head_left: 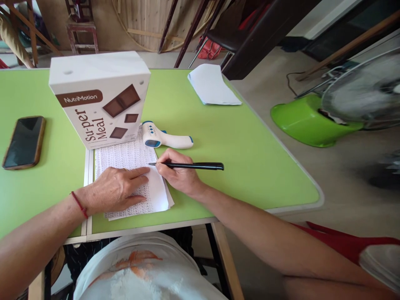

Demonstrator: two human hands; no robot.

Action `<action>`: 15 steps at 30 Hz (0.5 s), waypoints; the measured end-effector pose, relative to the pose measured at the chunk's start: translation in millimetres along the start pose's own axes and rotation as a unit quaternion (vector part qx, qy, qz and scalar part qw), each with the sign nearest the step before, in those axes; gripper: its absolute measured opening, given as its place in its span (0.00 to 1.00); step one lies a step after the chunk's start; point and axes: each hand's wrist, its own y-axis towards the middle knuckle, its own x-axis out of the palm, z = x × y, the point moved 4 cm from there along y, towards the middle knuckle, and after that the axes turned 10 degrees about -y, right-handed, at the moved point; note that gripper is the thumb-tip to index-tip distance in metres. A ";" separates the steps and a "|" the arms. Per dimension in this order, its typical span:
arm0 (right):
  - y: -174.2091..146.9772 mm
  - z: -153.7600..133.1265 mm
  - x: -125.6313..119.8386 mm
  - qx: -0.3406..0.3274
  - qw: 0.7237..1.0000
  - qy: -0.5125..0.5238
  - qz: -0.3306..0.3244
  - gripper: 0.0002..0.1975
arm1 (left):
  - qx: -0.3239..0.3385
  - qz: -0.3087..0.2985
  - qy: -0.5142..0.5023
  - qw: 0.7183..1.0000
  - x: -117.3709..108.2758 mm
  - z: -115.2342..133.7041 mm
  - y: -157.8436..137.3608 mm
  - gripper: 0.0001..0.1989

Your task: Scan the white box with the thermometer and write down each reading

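In the head view, sheets of paper (158,196) covered in small handwriting lie on the green table, with a blank strip along their right side. My left hand (120,188) rests flat on them, fingers spread a little and pointing right. My right hand (178,173) grips a black pen (200,166), its tip at the paper near the left index fingertip. Right behind the paper stands a white NutriMotion box (100,100), covering its far edge. A white and blue infrared thermometer (167,137) lies just beyond my right hand.
A phone (24,142) in a brown case lies at the table's left. Blank white sheets (214,84) sit near the far right edge. Beyond the green table (250,166), a fan (365,91) and a green stool (300,118) stand on the floor at right.
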 end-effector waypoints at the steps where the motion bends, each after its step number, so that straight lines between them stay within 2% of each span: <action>1: 0.0 0.0 0.0 0.002 1.000 -0.003 0.001 0.07 | 0.000 -0.001 -0.001 1.000 0.0 0.0 -0.1 0.16; 15: 0.5 -0.9 -0.6 0.004 1.000 -0.009 0.002 0.08 | 0.002 0.001 -0.003 1.000 -1.7 0.6 0.6 0.15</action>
